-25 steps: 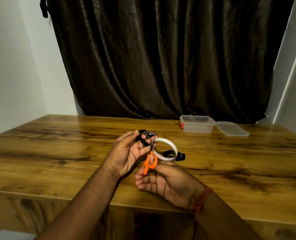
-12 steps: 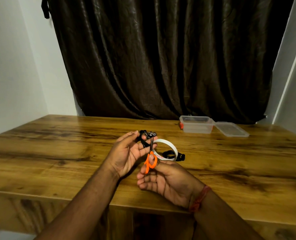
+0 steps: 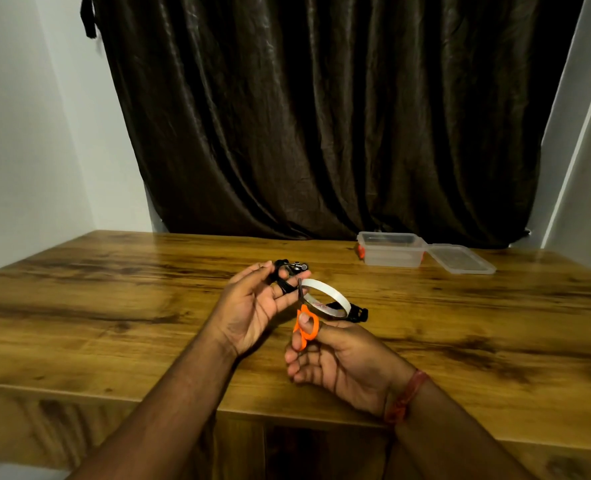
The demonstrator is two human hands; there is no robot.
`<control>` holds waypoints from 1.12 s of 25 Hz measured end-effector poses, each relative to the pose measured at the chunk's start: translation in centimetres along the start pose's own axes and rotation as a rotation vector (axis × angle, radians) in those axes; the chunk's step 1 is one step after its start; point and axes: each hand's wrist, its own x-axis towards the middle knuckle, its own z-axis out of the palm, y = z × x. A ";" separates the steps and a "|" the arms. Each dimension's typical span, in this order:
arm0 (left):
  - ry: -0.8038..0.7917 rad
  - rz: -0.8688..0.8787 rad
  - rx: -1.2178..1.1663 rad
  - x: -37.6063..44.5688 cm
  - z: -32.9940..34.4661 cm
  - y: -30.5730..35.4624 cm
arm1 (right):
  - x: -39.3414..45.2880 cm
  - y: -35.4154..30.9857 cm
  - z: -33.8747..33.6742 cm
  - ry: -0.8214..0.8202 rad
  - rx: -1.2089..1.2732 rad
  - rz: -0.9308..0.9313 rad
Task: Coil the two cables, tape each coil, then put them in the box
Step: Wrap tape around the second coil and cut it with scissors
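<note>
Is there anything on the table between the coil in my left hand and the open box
Nothing visible. Bare table lies between the coil in your left hand and the box; its lid lies off beside it.

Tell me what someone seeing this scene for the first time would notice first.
Probably the orange scissors, gripped by the right hand at the table's near edge, blades pointing up toward a white tape roll. Just left of them, the left hand holds a coiled black cable above the wooden table. Farther back on the right sits a clear plastic box with its lid lying beside it, before a dark curtain.
</note>
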 end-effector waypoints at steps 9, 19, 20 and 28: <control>0.034 -0.015 0.007 -0.1 0.1 0.2 | -5.0 -2.7 -2.4 0.103 -0.530 0.144; 0.041 -0.022 0.039 -0.3 0.3 0.2 | -9.3 -8.2 -15.4 0.844 -1.717 0.582; 0.043 -0.023 0.041 -0.3 0.3 0.2 | -9.3 -8.3 -16.0 0.858 -1.736 0.600; 0.039 -0.028 0.038 -0.3 0.4 0.2 | -8.8 -8.6 -16.1 0.856 -1.721 0.606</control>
